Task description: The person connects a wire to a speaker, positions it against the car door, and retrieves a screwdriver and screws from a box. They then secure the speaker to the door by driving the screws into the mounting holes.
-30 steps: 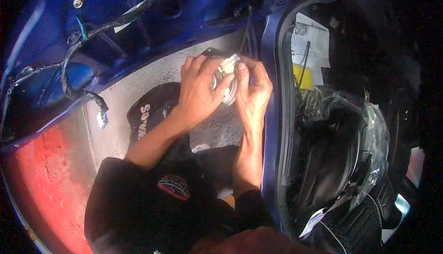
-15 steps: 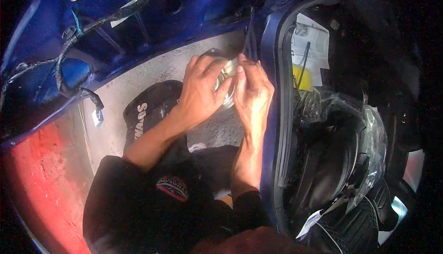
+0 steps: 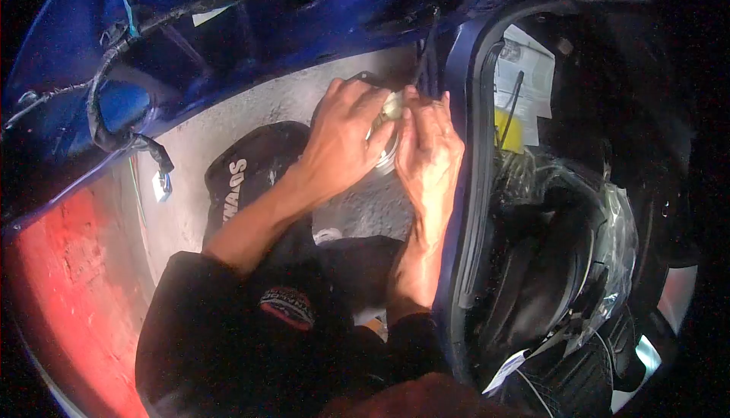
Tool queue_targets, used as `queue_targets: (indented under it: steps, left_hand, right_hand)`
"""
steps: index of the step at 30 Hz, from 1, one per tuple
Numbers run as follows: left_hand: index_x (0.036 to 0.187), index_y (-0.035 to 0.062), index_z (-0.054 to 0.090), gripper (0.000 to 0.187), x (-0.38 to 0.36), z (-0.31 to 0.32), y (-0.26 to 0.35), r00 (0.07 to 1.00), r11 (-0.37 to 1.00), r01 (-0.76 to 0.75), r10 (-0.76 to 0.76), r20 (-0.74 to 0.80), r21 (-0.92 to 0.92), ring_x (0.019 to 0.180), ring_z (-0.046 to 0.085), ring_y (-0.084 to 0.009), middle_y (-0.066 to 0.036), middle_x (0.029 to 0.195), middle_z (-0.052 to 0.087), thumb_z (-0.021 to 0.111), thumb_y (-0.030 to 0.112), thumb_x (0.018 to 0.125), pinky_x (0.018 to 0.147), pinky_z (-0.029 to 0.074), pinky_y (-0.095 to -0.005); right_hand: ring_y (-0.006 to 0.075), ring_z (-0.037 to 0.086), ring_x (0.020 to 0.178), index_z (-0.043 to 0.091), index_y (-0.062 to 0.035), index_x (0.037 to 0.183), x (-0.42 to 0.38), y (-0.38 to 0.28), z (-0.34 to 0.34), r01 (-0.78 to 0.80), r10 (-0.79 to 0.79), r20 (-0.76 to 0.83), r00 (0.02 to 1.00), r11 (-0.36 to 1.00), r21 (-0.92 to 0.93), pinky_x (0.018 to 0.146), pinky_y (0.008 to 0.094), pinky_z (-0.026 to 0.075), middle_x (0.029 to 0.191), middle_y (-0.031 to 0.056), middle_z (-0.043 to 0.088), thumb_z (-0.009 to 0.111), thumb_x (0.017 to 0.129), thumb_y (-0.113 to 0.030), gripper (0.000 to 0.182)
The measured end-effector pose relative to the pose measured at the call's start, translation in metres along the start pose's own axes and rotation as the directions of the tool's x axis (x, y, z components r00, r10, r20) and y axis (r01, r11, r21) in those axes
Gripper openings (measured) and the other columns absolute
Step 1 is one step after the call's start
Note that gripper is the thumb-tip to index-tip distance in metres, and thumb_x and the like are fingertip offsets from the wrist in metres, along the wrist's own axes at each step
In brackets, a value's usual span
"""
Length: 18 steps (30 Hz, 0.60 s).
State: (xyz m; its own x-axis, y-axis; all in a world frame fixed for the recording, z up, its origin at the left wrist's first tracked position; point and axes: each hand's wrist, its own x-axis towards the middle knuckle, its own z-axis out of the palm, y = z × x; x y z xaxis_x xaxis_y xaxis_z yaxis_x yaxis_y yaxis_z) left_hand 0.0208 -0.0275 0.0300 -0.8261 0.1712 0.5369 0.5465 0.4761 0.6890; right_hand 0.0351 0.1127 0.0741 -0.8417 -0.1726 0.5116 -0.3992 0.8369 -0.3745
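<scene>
Both hands meet just left of the blue door frame, around a pale, shiny round thing that looks like a roll of tape (image 3: 387,153). My left hand (image 3: 346,140) curls over its left side, the thumb reaching toward the right hand. Against its right side, my right hand (image 3: 432,144) has its fingertips pinched together near the top. The fingers cover much of the roll. A dark strap-like part (image 3: 428,64) runs from the blue car body down to just behind the right fingertips.
Above lies a blue body panel (image 3: 319,30) with a taped wiring harness (image 3: 99,106) and a hanging white connector (image 3: 161,186). At right, a black door seal (image 3: 477,190) borders the interior, with papers (image 3: 526,68) and a plastic-covered seat (image 3: 547,243). Below is red-painted floor (image 3: 76,266).
The view has shifted slightly, so the hands and car parts appear a little farther right. Both hands stay on the roll, with only small finger movement.
</scene>
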Motion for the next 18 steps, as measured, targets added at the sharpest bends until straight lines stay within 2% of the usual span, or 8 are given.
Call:
queue_targets:
  steps: [2,8,10,14,15,16,17,18]
  left_hand:
    - [0.113,-0.0022,0.064,0.041,0.0,0.001,-0.001,1.0,1.0,0.017,-0.017,0.007,-0.018,0.098,0.056,-0.0391,-0.02,0.107,0.059,0.072,0.012,0.075,0.088,0.047,-0.0463]
    - [0.115,-0.0017,0.063,0.043,-0.002,-0.003,-0.003,0.999,1.0,-0.009,0.009,-0.033,-0.016,0.099,0.055,-0.0397,-0.02,0.111,0.058,0.071,0.009,0.074,0.088,0.047,-0.0469]
    - [0.115,-0.0013,0.063,0.043,-0.005,-0.002,-0.003,1.0,1.0,0.004,-0.003,-0.025,0.026,0.099,0.056,-0.0395,-0.02,0.11,0.059,0.071,0.008,0.074,0.088,0.048,-0.0456]
    - [0.113,0.0001,0.065,0.038,0.003,-0.002,-0.003,0.999,0.999,0.041,-0.041,0.002,0.035,0.096,0.057,-0.0372,-0.018,0.102,0.061,0.072,0.01,0.076,0.086,0.048,-0.0426]
    - [0.112,0.0003,0.065,0.037,0.005,-0.003,-0.002,0.999,0.999,0.05,-0.05,0.0,0.02,0.094,0.058,-0.0366,-0.017,0.1,0.062,0.073,0.011,0.077,0.085,0.048,-0.0424]
    - [0.112,0.0006,0.066,0.036,0.005,-0.004,0.0,0.998,0.998,0.062,-0.062,0.001,0.003,0.093,0.058,-0.0361,-0.016,0.098,0.063,0.073,0.012,0.078,0.085,0.048,-0.0421]
    - [0.111,0.0012,0.066,0.033,0.007,-0.006,0.003,0.997,0.996,0.082,-0.082,0.016,-0.021,0.091,0.06,-0.0311,-0.014,0.094,0.064,0.074,0.014,0.081,0.084,0.048,-0.038]
    - [0.111,0.0001,0.066,0.033,0.007,-0.007,0.005,0.991,0.987,0.129,-0.126,0.037,-0.097,0.089,0.059,-0.032,-0.015,0.095,0.063,0.074,0.015,0.082,0.082,0.048,-0.0386]
  right_hand:
    - [0.0395,0.066,0.095,0.066,0.0022,0.109,0.0,-0.001,0.0,-0.028,0.028,0.004,1.0,0.999,0.017,0.105,0.0514,0.043,0.102,0.0192,0.068,0.058,0.087,0.005,0.023]
    - [0.0406,0.066,0.093,0.064,0.0018,0.111,0.0,-0.007,0.004,0.002,-0.001,0.027,1.0,0.999,-0.034,0.105,0.053,0.043,0.101,0.0196,0.067,0.058,0.083,0.008,0.03]
    - [0.0421,0.065,0.092,0.06,0.0042,0.116,-0.002,-0.007,0.008,0.063,-0.061,0.036,0.997,0.996,-0.057,0.104,0.0571,0.043,0.105,0.0231,0.064,0.058,0.084,0.002,0.033]
    - [0.0434,0.065,0.096,0.062,0.0046,0.116,-0.002,0.003,0.008,0.014,-0.015,0.013,1.0,0.998,0.054,0.104,0.0562,0.042,0.11,0.0249,0.063,0.06,0.085,-0.001,0.031]
    - [0.0366,0.067,0.099,0.063,0.0048,0.116,-0.003,0.003,0.006,-0.046,0.054,-0.037,0.998,0.982,0.182,0.103,0.0486,0.044,0.111,0.0233,0.066,0.058,0.092,-0.005,0.027]
    - [0.0325,0.067,0.1,0.062,0.0047,0.117,-0.005,0.002,0.004,-0.192,0.228,-0.065,0.971,0.918,0.348,0.102,0.0453,0.045,0.11,0.0215,0.067,0.058,0.094,-0.008,0.026]
    - [0.0284,0.067,0.101,0.062,0.0046,0.117,-0.007,0.0,0.002,-0.314,0.396,-0.059,0.916,0.802,0.507,0.101,0.0421,0.046,0.11,0.0197,0.068,0.057,0.096,-0.01,0.026]
    - [0.0243,0.067,0.101,0.062,0.0045,0.118,-0.007,-0.002,-0.001,-0.401,0.545,-0.024,0.838,0.645,0.65,0.1,0.0388,0.047,0.109,0.0178,0.07,0.056,0.098,-0.013,0.027]
